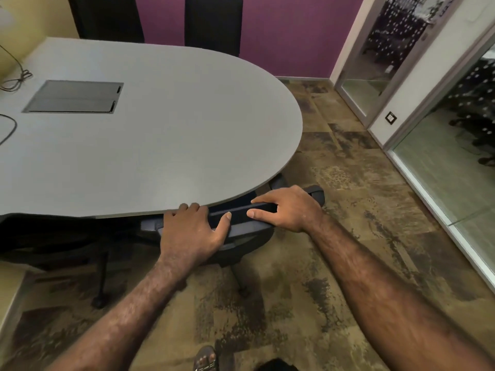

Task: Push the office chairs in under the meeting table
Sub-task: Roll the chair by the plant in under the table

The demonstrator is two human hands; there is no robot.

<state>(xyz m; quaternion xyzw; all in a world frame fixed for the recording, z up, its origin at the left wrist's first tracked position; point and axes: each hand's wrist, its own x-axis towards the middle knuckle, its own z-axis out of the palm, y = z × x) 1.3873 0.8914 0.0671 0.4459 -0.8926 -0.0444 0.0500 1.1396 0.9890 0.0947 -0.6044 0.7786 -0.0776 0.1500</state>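
The grey meeting table [166,145] with a rounded end fills the upper left. A black office chair [246,210] sits right at its near edge, the seat hidden under the top and only the backrest's top rim, a grey armrest and part of the base showing. My left hand [191,231] grips the left part of the backrest top, fingers touching the table edge. My right hand [288,208] holds the right part of the same rim. A second black chair [53,236] sits at the lower left, partly under the table.
Two more black chairs [214,22] stand at the table's far side against the purple wall. A cable hatch [73,96] and loose cables [16,79] lie on the table. Glass partitions [439,162] line the right. Patterned carpet [348,236] lies around me; my sandalled foot [205,358] shows below.
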